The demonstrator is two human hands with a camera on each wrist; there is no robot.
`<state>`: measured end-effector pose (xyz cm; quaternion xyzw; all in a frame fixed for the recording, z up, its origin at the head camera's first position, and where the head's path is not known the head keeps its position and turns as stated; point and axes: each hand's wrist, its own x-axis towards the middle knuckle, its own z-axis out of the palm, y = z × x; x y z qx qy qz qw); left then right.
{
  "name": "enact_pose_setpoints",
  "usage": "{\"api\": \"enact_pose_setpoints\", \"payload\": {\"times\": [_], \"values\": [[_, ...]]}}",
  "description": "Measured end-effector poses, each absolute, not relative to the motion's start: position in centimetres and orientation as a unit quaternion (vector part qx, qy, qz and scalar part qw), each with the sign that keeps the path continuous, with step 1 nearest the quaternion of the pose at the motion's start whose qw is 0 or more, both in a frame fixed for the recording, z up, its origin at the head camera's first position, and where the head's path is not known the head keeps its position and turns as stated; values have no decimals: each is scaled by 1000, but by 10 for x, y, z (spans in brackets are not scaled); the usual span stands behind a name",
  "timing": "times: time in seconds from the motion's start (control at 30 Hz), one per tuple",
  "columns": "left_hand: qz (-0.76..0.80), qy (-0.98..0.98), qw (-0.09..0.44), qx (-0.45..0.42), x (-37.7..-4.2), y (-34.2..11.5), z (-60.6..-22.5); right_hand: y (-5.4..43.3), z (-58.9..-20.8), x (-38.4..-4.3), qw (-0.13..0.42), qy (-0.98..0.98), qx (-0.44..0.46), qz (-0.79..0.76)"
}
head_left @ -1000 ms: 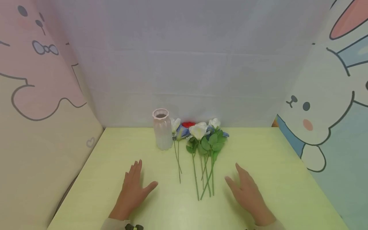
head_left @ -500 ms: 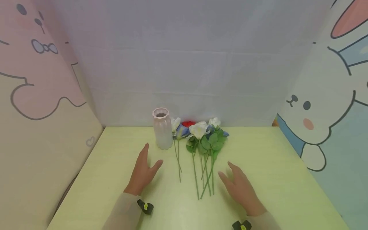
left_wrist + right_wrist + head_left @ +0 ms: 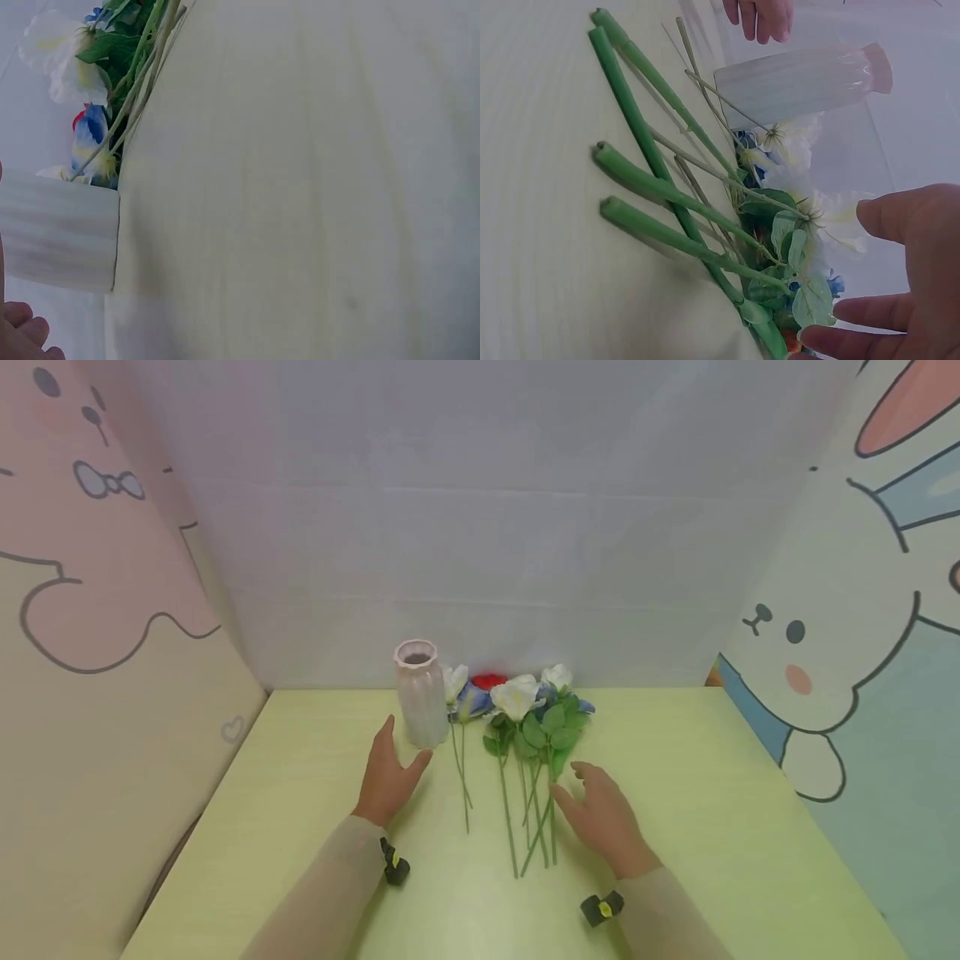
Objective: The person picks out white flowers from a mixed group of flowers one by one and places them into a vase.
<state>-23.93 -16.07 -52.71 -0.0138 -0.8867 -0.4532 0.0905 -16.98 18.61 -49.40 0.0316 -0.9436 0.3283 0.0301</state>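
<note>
A pale pink and white ribbed vase (image 3: 422,702) stands upright at the back of the table. Just in front of it and to its left, my left hand (image 3: 386,783) reaches out with thumb and fingers spread, apparently holding nothing. To the vase's right lie several artificial flowers, among them a white flower (image 3: 516,697), a blue flower (image 3: 472,700) and a red flower (image 3: 489,681). Their green stems (image 3: 551,818) point toward me, some crossing. My right hand (image 3: 606,820) is beside the stems on their right, fingers parted and slightly bent; the right wrist view shows nothing between thumb and fingers.
The pale yellow table (image 3: 712,793) meets a whitish cloth backdrop (image 3: 480,543) just behind the vase and flowers. Side panels with cartoon animals close in the left and right. A small dark camera (image 3: 602,908) is worn on the right wrist, another on the left.
My left hand has moved forward and right, up close to the vase. My right hand has moved forward and left toward the stems. The vase and flowers stay in place.
</note>
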Motion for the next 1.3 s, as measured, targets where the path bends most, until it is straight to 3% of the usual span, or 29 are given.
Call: {"api": "enact_pose_setpoints", "payload": {"times": [0.6, 0.87, 1.3], "values": [[-493, -854, 160, -51, -297, -148, -487, 156, -500, -201, 13, -948, 55, 314], [-576, -807, 121, -40, -317, -148, -476, 144, -502, -207, -8, -949, 49, 313], [-604, -794, 65, -17, -321, -149, -470, 138, -511, -219, -4, -949, 46, 313]]}}
